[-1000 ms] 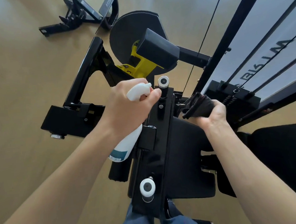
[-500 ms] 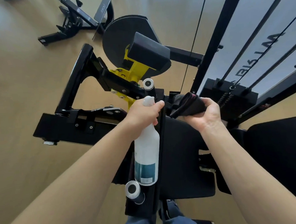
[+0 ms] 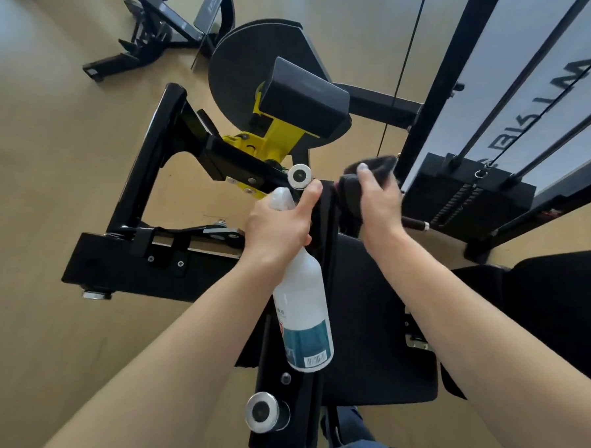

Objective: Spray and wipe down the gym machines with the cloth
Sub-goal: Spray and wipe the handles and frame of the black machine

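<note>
The left hand [image 3: 277, 224] has its grip curled round the neck of the white spray bottle [image 3: 302, 312], which hangs down toward 6 o'clock. It looks light, rigid plastic, likely slick if wet, so the neck is the sure hold. At 3 o'clock of it, the right hand [image 3: 378, 199] clutches the dark cloth [image 3: 370, 172], soft and bunched, against the machine's black frame [image 3: 324, 215].

1. Large dark letters are showing sideways on the white panel [image 3: 533, 84], cut off by rods; no whole word can be read.
2. The bottle [image 3: 304, 312] label is carrying a barcode [image 3: 315, 360]; its small print is too blurred to read.
</note>
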A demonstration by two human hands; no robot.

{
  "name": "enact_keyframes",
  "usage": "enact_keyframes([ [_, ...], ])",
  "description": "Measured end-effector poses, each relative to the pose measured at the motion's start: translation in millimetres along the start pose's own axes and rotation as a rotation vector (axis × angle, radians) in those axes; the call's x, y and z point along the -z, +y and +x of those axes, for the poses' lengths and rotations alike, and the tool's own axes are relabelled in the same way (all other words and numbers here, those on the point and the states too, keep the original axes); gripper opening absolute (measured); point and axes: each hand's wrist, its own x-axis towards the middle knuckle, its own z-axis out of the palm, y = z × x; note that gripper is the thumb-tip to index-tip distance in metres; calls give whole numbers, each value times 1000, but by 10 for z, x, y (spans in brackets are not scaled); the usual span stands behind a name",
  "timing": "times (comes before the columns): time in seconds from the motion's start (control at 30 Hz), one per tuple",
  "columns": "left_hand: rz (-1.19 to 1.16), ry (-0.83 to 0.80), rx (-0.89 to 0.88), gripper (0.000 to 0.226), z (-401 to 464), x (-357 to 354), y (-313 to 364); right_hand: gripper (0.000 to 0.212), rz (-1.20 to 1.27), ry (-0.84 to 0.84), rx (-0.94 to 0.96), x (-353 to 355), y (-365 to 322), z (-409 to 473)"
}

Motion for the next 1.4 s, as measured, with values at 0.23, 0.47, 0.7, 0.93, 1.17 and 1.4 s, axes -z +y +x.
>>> enact_keyframes([
  [0.23, -54, 174, -160, 55, -19, 398, 263, 74, -446, -260, 11, -415, 344, 298],
  [0.47, -423, 145, -111, 43, 263, 622, 556, 46, -440, -129, 160, -384, 473, 80],
  [0.7, -484, 282, -243, 30, 824, 743, 628, 45, -435, -65, 131, -340, 582, -29],
  [0.93, -280, 278, -319, 25, 1189, 463, 156, 37, -767, -427, 73, -433, 146, 720],
  [1.17, -69, 18, -366, 26, 1223, 500, -104, 27, -602, -431, 148, -192, 404, 553],
  [1.4, -38, -109, -333, 23, 1287, 521, -309, 48, -748, -516, -10, -220, 182, 746],
])
